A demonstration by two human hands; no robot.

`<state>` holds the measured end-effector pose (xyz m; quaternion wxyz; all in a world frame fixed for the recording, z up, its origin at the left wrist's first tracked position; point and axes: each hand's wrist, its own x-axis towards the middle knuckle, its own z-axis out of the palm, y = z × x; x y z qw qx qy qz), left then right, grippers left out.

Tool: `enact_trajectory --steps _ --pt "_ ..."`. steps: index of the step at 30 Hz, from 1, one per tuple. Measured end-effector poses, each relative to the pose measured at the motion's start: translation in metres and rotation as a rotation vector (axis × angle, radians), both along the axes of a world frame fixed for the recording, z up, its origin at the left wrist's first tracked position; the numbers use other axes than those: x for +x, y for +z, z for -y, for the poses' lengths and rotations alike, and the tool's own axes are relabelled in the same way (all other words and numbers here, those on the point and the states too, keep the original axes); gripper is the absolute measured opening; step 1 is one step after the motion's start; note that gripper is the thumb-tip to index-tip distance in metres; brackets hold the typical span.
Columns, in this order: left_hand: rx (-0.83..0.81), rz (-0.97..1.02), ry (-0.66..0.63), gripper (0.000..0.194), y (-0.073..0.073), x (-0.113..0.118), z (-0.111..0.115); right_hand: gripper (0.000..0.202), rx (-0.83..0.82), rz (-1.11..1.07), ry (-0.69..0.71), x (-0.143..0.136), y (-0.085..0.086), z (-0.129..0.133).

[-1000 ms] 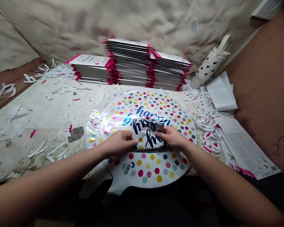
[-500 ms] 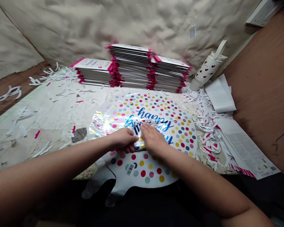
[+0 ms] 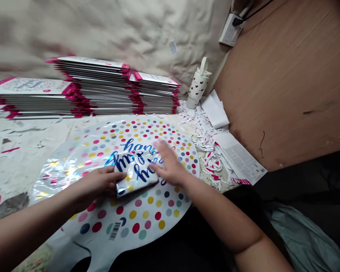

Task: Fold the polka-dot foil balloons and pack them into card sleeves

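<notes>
A folded foil balloon, printed with blue lettering and coloured dots, lies over a large flat foil balloon with the same dots and a barcode near its tail. At the packet's left edge, my left hand pinches it between thumb and fingers. My right hand is at its right edge, fingers spread and slightly blurred, the thumb at or just above the foil. Part of the flat balloon's blue writing is covered by the packet and my right hand.
Stacks of white-and-pink card packets stand along the back. A heart-patterned tumbler, paper shreds and printed card sleeves lie to the right, beside a brown panel. A power strip hangs above.
The view has swung right, so everything sits further left. My right hand has lifted off the folded balloon's top and spread its fingers; my left hand still grips its left edge.
</notes>
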<state>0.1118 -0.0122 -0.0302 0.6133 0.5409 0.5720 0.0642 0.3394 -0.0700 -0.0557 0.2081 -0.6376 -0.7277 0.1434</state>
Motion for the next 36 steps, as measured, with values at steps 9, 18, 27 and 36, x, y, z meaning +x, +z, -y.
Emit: enact_trajectory --steps 9,18,27,36 --pt "-0.067 0.393 0.049 0.041 0.024 -0.017 0.012 0.047 -0.324 0.309 -0.857 0.218 0.006 0.096" --pt "0.201 0.406 -0.147 0.037 0.027 -0.037 0.048 0.049 0.242 0.363 -0.411 0.038 0.038 0.067" --pt "0.428 0.103 -0.575 0.027 0.051 -0.031 0.049 0.079 -0.363 -0.764 0.319 -0.001 0.042 0.034" --pt "1.18 -0.152 -0.682 0.028 0.035 0.062 0.081 0.031 -0.41 -1.044 -0.416 0.054 0.007 -0.005"
